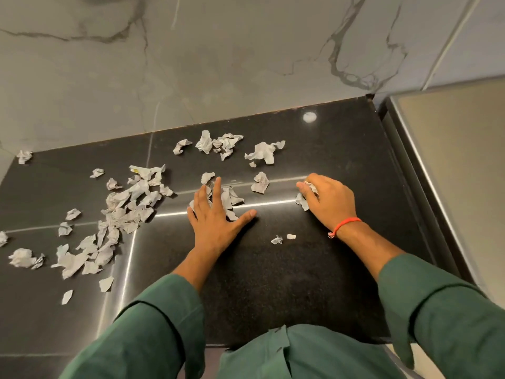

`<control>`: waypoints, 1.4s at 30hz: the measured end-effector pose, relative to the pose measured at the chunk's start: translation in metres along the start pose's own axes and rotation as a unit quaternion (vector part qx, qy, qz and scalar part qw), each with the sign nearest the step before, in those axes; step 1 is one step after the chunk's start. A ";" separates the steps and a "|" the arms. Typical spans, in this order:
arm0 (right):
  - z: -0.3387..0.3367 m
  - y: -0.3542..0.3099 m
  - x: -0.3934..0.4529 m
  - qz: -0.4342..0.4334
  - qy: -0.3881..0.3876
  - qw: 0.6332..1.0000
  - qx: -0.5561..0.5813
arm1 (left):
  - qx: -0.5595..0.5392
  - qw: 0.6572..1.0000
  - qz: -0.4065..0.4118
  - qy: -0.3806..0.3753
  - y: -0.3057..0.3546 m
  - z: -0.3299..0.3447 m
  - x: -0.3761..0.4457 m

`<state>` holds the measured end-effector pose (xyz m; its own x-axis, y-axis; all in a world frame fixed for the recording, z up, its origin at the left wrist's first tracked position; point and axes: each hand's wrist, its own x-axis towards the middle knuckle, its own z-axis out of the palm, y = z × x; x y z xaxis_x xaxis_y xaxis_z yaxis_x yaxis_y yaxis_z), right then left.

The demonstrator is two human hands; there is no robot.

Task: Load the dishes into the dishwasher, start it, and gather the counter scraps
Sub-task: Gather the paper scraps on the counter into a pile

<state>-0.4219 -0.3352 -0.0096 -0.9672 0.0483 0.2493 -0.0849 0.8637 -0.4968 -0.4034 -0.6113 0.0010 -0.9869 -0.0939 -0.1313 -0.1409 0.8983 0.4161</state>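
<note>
Scraps (120, 212) scattered over counter (300, 269), biggest heap left of left hand (216, 217). Left hand laid flat, fingers straight, on few pieces. Crumpled piece pinched by right hand (325, 199). Paper judged light, soft, crushable; best swept together, scooped from beneath.

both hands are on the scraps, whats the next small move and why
Probably sweep the left hand, lying flat on scraps, leftward into the big pile. The right hand already grips a scrap, and loose pieces are scattered across the dark counter.
</note>
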 end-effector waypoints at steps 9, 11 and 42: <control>0.024 -0.025 0.002 -0.061 -0.068 0.996 -0.024 | 0.022 0.997 0.073 -0.008 0.018 0.009 0.025; 0.021 -0.028 -0.004 -0.099 -0.097 0.990 -0.029 | 0.030 0.996 0.082 -0.004 0.025 0.012 0.030; 0.035 -0.039 -0.013 -0.230 -0.061 0.971 -0.028 | 0.034 0.962 0.269 0.027 0.050 0.029 0.038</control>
<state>-0.4140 -0.3870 -0.0225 -0.8518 -0.4055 0.3317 -0.5042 0.8064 -0.3089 -0.4452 -0.5574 -0.0089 -0.9183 0.3725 0.1338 0.3954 0.8485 0.3516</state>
